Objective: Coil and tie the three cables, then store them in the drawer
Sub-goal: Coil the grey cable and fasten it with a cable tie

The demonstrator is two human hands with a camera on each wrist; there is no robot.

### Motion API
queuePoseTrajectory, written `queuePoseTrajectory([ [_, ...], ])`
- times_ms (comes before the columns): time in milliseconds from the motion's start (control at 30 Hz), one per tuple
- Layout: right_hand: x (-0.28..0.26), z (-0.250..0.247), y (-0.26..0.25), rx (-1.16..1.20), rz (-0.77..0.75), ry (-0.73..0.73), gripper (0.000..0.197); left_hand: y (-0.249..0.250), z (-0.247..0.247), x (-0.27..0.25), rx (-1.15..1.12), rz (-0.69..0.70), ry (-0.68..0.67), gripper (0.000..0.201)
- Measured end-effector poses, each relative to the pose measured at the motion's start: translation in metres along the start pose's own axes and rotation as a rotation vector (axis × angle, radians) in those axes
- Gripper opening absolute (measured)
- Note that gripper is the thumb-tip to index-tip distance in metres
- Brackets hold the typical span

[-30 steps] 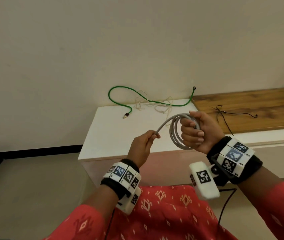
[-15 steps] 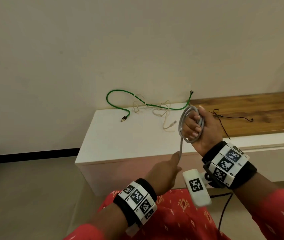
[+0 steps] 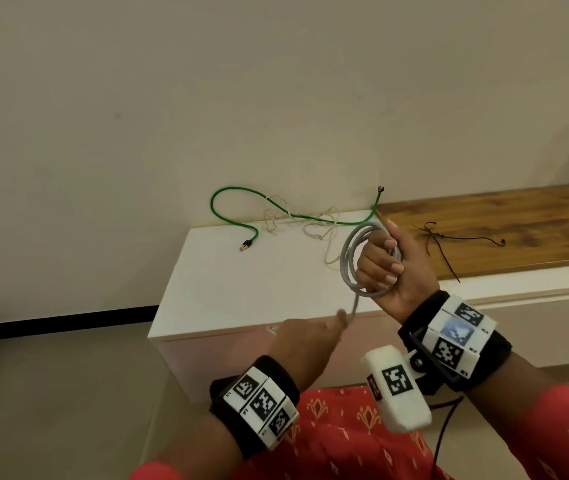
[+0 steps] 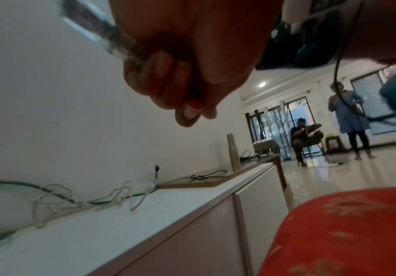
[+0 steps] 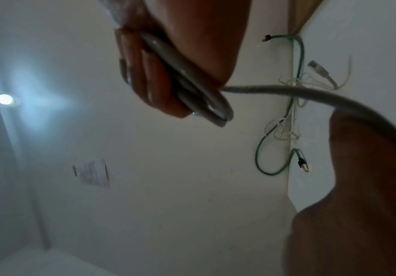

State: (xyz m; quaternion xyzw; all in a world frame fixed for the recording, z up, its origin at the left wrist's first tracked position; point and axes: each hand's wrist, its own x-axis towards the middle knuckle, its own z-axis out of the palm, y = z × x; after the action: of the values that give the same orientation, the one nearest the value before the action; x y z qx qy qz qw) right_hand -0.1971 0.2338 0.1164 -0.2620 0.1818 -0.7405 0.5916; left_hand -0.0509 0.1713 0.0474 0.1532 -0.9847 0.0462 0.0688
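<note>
My right hand (image 3: 385, 259) is raised above the white cabinet (image 3: 234, 292) and grips a coil of grey cable (image 3: 348, 261) with several loops; the right wrist view shows the coil (image 5: 199, 93) lying across its curled fingers. One loose strand hangs down from the coil to my left hand (image 3: 343, 317), which pinches it just below. In the left wrist view that fist (image 4: 180, 74) is closed round the blurred grey cable (image 4: 114, 44). A green cable (image 3: 238, 192) and a thin cream cable (image 3: 324, 230) lie uncoiled and crossed at the back of the cabinet top.
Thin black ties (image 3: 449, 237) lie on the wooden top (image 3: 518, 216) to the right of the cabinet. The wall runs close behind. Flat white front panels (image 4: 258, 205) face me. Two people (image 4: 348, 115) are far off across the room.
My left hand has dropped from the coil's left to below it, taking the loose strand down. The coil in my right hand has turned more upright and risen slightly.
</note>
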Motion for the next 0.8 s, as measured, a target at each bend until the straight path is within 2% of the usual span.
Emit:
queuePoseTrajectory([
  [67,-0.002,0.005,0.004,-0.224,-0.098,0.178,0.051,0.003,-0.003,-0.005,0.066,0.126,0.106,0.026],
  [167,-0.002,-0.001,0.006,-0.588,-0.112,0.280,0.047,0.003,-0.003,-0.006,0.186,0.222,0.298,0.011],
  [333,-0.005,-0.001,0.015,-0.948,-0.001,0.264,0.042,-0.017,-0.007,-0.006,0.059,0.250,0.591,0.029],
  [467,-0.006,0.000,0.019,-1.023,0.103,0.224,0.043,-0.023,-0.010,-0.002,-0.162,0.195,0.707,0.026],
  [533,-0.006,0.001,0.022,-1.109,0.176,0.210,0.045,-0.022,-0.014,0.000,-0.280,0.172,0.727,0.029],
  [633,-0.008,0.001,0.032,-1.202,0.304,0.114,0.054,-0.020,-0.018,0.001,-0.452,0.088,0.689,0.037],
  [700,-0.009,0.001,0.035,-1.242,0.347,0.095,0.060,-0.021,-0.018,0.002,-0.577,0.029,0.609,0.052],
  [800,-0.011,0.005,0.035,-1.191,0.381,0.112,0.063,-0.024,-0.015,0.003,-0.702,-0.007,0.432,0.084],
])
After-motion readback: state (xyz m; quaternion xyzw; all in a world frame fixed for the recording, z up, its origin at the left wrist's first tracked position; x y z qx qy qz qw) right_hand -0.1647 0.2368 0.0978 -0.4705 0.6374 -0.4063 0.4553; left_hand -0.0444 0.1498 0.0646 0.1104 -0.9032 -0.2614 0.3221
